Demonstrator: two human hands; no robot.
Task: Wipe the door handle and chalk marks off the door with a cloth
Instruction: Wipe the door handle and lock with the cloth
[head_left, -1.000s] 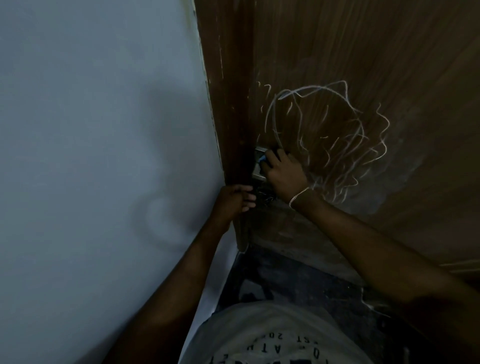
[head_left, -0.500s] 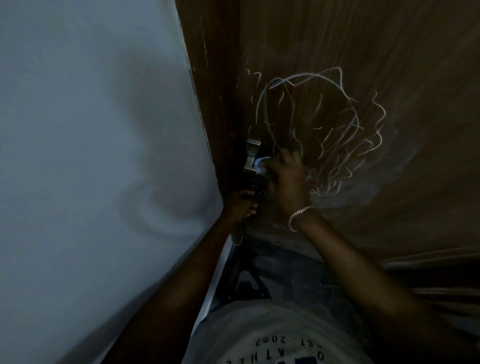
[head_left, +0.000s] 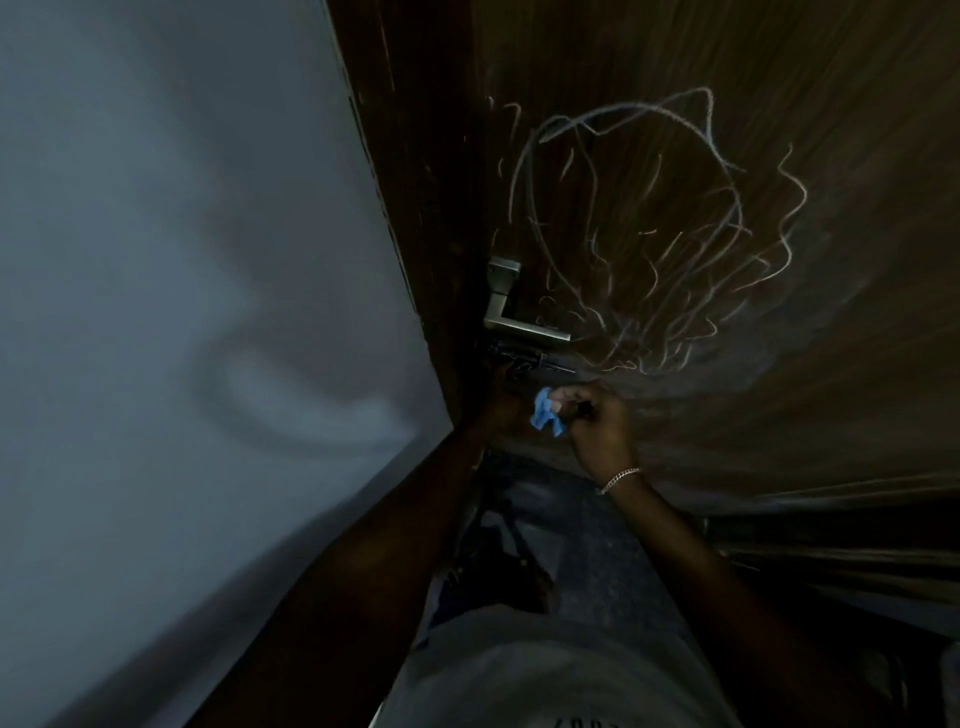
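A dark brown wooden door (head_left: 779, 364) carries white chalk scribbles (head_left: 654, 234) to the right of a silver lever handle (head_left: 511, 317). My right hand (head_left: 597, 426) sits just below the handle, off it, pinching a small blue cloth (head_left: 545, 413). My left hand (head_left: 498, 400) rests at the door's edge beneath the handle, in deep shadow. Its fingers are too dark to make out. A dark latch or key part (head_left: 524, 358) sits under the lever.
A pale grey wall (head_left: 182, 312) fills the left side, meeting the door frame (head_left: 415, 208). Dark floor (head_left: 571, 545) lies below the door. My light shirt (head_left: 545, 675) shows at the bottom. The scene is dim.
My right hand has come down off the handle with the blue cloth, leaving the silver lever uncovered. The view has shifted, and the left hand stays at the door edge.
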